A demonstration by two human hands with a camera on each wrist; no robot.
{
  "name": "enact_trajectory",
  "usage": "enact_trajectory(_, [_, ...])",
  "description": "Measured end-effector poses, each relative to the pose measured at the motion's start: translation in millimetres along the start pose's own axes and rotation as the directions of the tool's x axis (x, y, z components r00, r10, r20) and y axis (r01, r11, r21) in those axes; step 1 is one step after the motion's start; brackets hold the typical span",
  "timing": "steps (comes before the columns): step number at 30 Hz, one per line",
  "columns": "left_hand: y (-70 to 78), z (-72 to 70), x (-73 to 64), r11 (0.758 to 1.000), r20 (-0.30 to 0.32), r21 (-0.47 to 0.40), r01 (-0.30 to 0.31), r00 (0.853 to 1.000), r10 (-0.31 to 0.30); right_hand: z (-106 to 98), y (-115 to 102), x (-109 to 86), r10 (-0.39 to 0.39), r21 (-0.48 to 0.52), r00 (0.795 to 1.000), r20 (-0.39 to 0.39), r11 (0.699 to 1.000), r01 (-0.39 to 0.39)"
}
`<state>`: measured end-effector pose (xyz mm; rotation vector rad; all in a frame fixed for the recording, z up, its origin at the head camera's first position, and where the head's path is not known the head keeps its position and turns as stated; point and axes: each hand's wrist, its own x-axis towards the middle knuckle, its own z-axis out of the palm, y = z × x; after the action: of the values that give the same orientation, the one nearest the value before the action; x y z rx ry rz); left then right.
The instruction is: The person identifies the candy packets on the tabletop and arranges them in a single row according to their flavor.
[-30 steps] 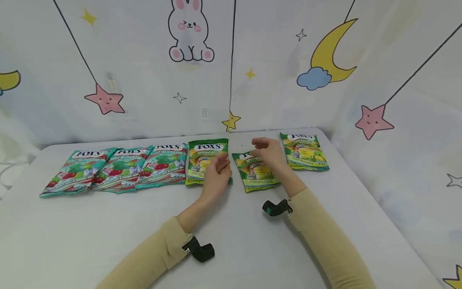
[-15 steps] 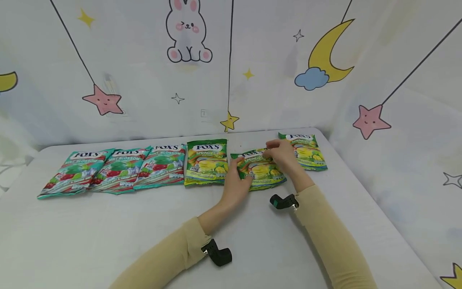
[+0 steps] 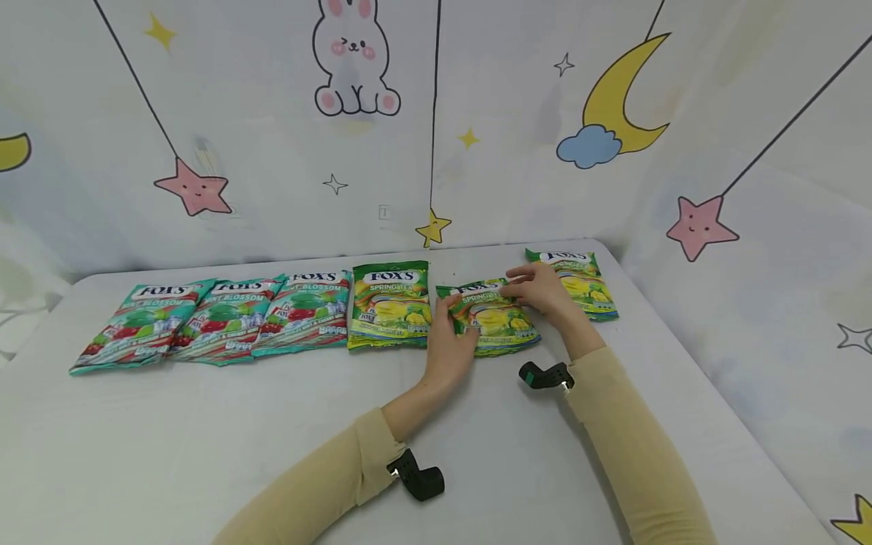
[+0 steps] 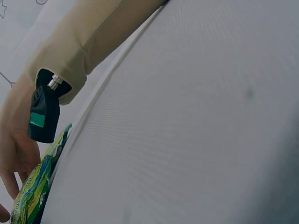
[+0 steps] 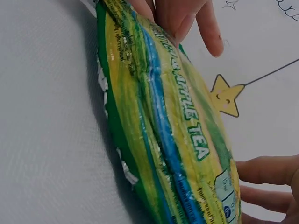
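Note:
A yellow-green Fox's Spring Tea candy bag (image 3: 500, 322) lies between my hands on the white table. My left hand (image 3: 450, 344) holds its left end, with the thumb over the front and the fingers at the upper left edge. At the bag's upper right, my right hand (image 3: 545, 295) has its fingers extended close to the edge. In the right wrist view, fingers of the right hand (image 5: 271, 186) reach the far edge of the candy bag (image 5: 173, 121), while the left hand (image 5: 180, 18) presses its other end. The left wrist view shows the right hand (image 4: 18, 144) behind the bag.
Another Spring Tea bag (image 3: 390, 306) lies left of the held one, and one more (image 3: 589, 288) sits at the right, partly behind the right hand. Three teal Mint Blossom bags, including this teal bag (image 3: 303, 314), overlap at the left. A printed curtain (image 3: 272, 189) hangs behind the table.
My left hand has moved right from the neighbouring bag to this bag's left end. The bag has turned slightly and spread out; my right hand has shifted right, its fingers loosening.

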<state>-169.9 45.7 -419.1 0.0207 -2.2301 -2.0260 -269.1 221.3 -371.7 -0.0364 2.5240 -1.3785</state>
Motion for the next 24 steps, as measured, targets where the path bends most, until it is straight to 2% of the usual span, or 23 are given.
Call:
enact_trajectory(13, [-2.0,4.1,4.1,0.995,-0.026,-0.101,-0.025,0.999,0.023,0.0,7.5,4.3,-0.046,0.054,0.999,-0.009,0.997,0.046])
enact_trajectory(24, [-2.5,8.4,6.8,0.993,-0.055,-0.116,-0.020,0.998,0.013,-0.2,9.3,3.5,-0.053,0.059,0.998,-0.025,0.997,0.054])
